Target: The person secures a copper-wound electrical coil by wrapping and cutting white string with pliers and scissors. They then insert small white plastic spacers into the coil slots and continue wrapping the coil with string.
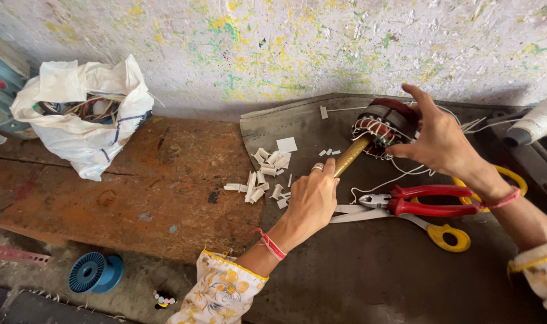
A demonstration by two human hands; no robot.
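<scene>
- The left hand (309, 201) reaches forward from a floral sleeve with a red thread at the wrist. Its fingers are curled tight around a brass-coloured rod (351, 155), which slants up and to the right into the motor stator.
- The right hand (438, 141) comes in from the right edge. Its fingers are spread and partly bent, cupping the side of the motor stator (384, 123); the forefinger points upward.
- The motor stator is a round, dark metal ring wound with reddish copper coils and white lacing. It lies near the back of a grey mat (357, 270), close to the wall.
- Loose white thread (381, 180) trails from the stator across the mat.
- Red-handled pliers (426, 201) lie just beside the right wrist, crossing yellow-handled scissors (441, 234).
- Small cut white paper slips (264, 177) are scattered just left of the left hand, at the mat's edge.
- To the left is a worn, rust-brown wooden board (135, 186) with bare room on it.
- A white sack of wires (84, 117) sits at the board's far left corner.
- A blue plastic spool (95, 273) lies on the floor below the board.
- A white thread cone (537, 120) lies at the right edge.
- The wall (285, 42) behind is rough, pale plaster flecked yellow and green.
</scene>
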